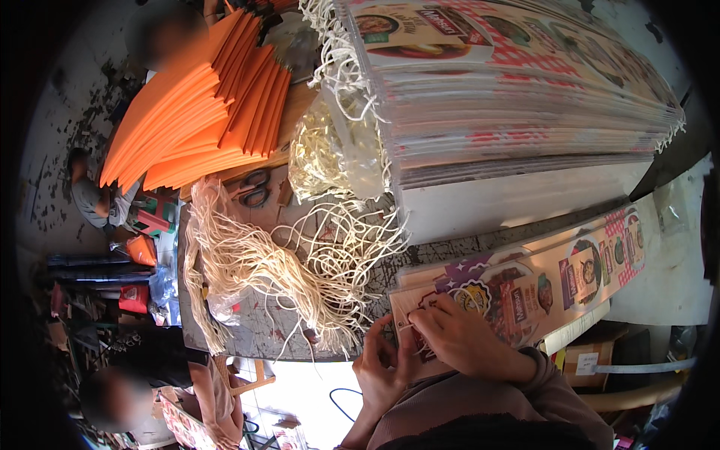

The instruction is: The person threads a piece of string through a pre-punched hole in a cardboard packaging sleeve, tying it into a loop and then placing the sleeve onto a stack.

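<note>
At the left end of a long printed sheet (551, 300) with food pictures, my two hands come together. The fingers of my right hand (457, 334) are pinched at the sheet's corner on a thin white cord (474, 295), a loop of which rises over the print. Just left of it, my left hand (384, 367) has its fingers curled and closed at the sheet's edge; what they pinch is hidden. A second printed sheet lies partly beneath the first. Beyond my hands a loose bundle of cream cords (262, 255) spreads across the worn table (244, 337).
A tall stack of printed sheets (517, 112) with white cord loops stands at the far right. Near it are a clear bag of small yellowish pieces (319, 154) and dark-handled scissors (256, 196). Folded orange sheets (187, 112) are piled far left. Another person (187, 382) sits lower left.
</note>
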A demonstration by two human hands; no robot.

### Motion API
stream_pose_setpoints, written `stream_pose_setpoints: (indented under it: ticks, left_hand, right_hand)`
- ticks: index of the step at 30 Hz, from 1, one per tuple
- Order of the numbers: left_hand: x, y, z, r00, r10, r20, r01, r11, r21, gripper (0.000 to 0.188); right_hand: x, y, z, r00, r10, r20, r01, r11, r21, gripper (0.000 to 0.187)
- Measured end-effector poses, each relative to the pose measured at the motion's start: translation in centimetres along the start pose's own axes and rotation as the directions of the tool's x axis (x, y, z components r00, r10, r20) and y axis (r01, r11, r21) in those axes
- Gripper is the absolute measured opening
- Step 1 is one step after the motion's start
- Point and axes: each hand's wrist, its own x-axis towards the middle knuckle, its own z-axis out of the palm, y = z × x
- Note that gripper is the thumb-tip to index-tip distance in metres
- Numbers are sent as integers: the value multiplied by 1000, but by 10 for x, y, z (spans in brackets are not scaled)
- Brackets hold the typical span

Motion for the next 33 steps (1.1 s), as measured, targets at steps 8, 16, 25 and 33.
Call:
stream_pose_setpoints:
  ticks: [8,16,25,33]
  left_hand:
    - [-1,-13,2,979,-161,126,197,906,-375,35]
    - [29,-9,-4,1000,-19,21,21,994,-111,31]
    - [36,-11,7,986,166,22,-167,968,186,39]
    - [32,-6,2,994,109,33,-110,993,34,40]
  right_hand:
    - [-3,3,6,996,11,-92,-10,1000,13,27]
    - [-12,-5,-21,987,158,17,-153,917,369,12]
    - [-47,5,-5,939,226,-260,-159,954,256,14]
    - [-50,8,1,852,257,-455,-133,949,285,9]
